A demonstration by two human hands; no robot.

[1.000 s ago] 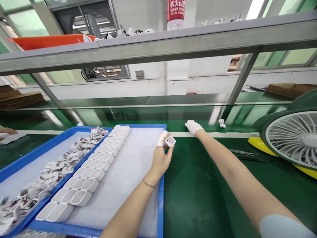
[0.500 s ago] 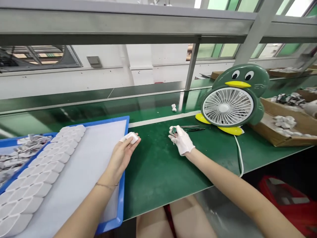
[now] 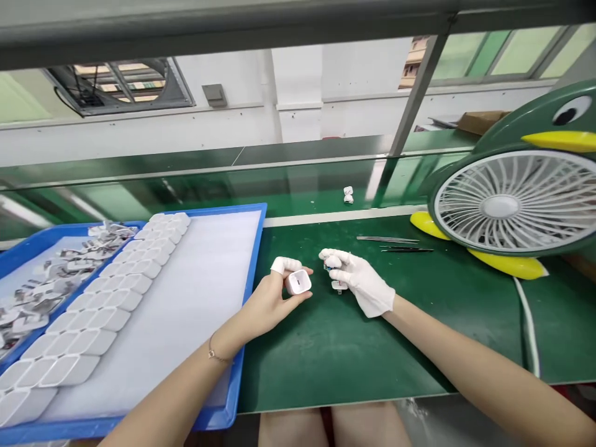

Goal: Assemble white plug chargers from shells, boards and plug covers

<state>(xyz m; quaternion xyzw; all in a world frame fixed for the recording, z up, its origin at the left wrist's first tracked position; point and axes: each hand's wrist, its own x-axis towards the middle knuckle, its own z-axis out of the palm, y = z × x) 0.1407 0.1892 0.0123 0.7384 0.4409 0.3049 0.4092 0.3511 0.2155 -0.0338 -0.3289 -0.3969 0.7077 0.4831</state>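
Observation:
My left hand (image 3: pixel 267 304) is closed around a white charger housing (image 3: pixel 298 282), its end with a small dark slot turned toward me. White finger covers are on some of its fingertips. To the right, my right hand (image 3: pixel 365 282), in a white glove, pinches a small circuit board assembly (image 3: pixel 332 263) with white and coloured parts. Below its fingers a white plug piece (image 3: pixel 339 286) shows; whether it joins the board I cannot tell. The two hands are a short gap apart above the green table (image 3: pixel 298 360).
A blue tray (image 3: pixel 235 391) at left holds rows of white housings (image 3: pixel 112 298). Another blue tray (image 3: pixel 69 231) carries loose parts. Tweezers (image 3: pixel 388 239) lie beyond my right hand. A penguin-shaped fan (image 3: pixel 500 205) with a white cable (image 3: pixel 528 323) stands right. Small white parts (image 3: pixel 348 194) lie farther back.
My view has swung left and down. My left hand has come closer to my right one and turned the housing so its slotted end shows. The right hand has turned its board.

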